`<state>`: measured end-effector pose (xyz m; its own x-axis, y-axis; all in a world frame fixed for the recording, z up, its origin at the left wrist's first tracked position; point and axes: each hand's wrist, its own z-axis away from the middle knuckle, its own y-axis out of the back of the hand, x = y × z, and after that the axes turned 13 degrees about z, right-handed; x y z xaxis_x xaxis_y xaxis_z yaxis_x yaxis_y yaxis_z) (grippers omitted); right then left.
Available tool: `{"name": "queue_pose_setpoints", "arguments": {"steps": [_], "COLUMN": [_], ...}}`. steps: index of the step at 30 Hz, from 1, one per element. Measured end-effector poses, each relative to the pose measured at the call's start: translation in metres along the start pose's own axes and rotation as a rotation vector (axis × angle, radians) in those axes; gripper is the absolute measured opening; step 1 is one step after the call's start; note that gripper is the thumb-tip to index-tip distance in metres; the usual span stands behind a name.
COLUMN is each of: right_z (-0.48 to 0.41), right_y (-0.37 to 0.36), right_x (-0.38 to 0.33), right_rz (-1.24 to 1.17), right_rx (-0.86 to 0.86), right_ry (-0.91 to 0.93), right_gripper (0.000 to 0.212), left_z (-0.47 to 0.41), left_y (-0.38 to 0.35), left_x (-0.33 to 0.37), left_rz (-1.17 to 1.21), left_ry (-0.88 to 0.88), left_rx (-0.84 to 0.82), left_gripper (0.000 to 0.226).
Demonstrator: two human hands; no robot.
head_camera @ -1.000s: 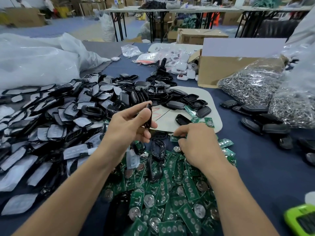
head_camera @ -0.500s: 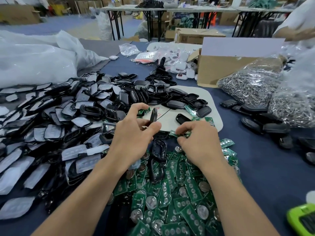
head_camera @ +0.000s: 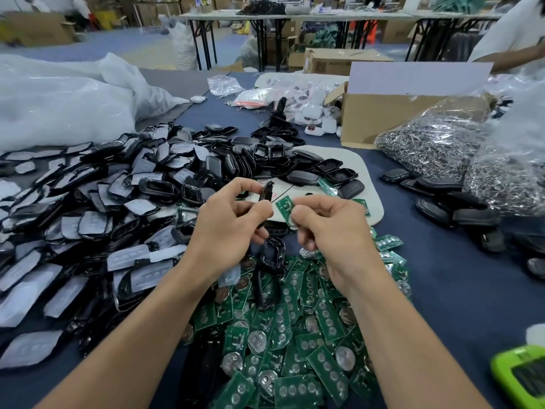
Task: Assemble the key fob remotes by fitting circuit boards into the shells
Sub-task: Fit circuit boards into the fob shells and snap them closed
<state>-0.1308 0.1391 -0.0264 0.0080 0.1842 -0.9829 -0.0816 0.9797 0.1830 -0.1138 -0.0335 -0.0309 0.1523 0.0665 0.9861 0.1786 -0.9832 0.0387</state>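
While pinched edge-on between thumb and curled fingers of left hand [head_camera: 227, 228], black plastic shell [head_camera: 267, 191] held raised above near edge of white mat [head_camera: 365, 178], just beside green circuit board [head_camera: 284, 206], a narrow gap between them. Board gripped between bent thumb and fingertips of right hand [head_camera: 330, 228], tilted, flat rectangular shape, small dark parts on upper face. Print on board too small to read; red mark on mat behind shell, not legible.

Directly below hands: loose heap of circuit boards [head_camera: 295, 335], green, glossy, round silver coin cells and rows of pale button contacts showing. Black open frame [head_camera: 272, 255] lying on top of heap.

Left of heap: wide spread of black shells and grey rubber pads [head_camera: 103, 202], matte, overlapping. Right: closed black fobs [head_camera: 460, 214] on dark blue cloth [head_camera: 442, 290], clear bags of silver metal rings [head_camera: 436, 143], brown cardboard box [head_camera: 383, 119]. Lime-green device [head_camera: 522, 376] at near right corner.

Against half a second earlier: board lifted clear of heap, right hand higher; shell raised and brought nearer to board.
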Motion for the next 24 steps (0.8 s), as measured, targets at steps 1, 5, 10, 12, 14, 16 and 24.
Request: {"name": "queue_pose_setpoints", "arguments": {"steps": [1,5,10,12,14,16,24], "right_z": [0.000,0.000,0.002,0.003,0.004,0.006,0.007], "right_y": [0.000,0.002,0.005,0.005,0.005,0.005,0.008], "right_x": [-0.001,-0.003,-0.009,-0.010,-0.013,-0.015,-0.015], "right_rz": [-0.033,-0.093,-0.086,-0.049,-0.005,0.000,-0.105], "right_rx": [-0.014,-0.026,-0.027,-0.020,-0.012,-0.018,0.046], "right_ry": [-0.010,-0.067,-0.120,-0.107,-0.080,-0.057,-0.046], "right_gripper": [0.017,0.029,0.026,0.027,0.028,0.029,0.022], "left_z": [0.000,0.002,0.000,-0.002,-0.004,-0.004,-0.002], "left_y": [0.000,0.002,0.009,0.011,0.011,0.012,0.014], "left_x": [0.001,0.004,0.005,0.004,0.003,0.001,0.000], "left_rz": [0.033,0.155,0.271,0.288,0.279,0.231,0.094], "left_ry": [0.003,0.041,0.125,0.128,0.119,0.105,-0.009], "left_rx": [-0.005,-0.013,0.024,0.041,0.068,0.104,0.079], "left_gripper": [0.019,0.009,0.013,0.011,0.012,0.012,0.022]}}
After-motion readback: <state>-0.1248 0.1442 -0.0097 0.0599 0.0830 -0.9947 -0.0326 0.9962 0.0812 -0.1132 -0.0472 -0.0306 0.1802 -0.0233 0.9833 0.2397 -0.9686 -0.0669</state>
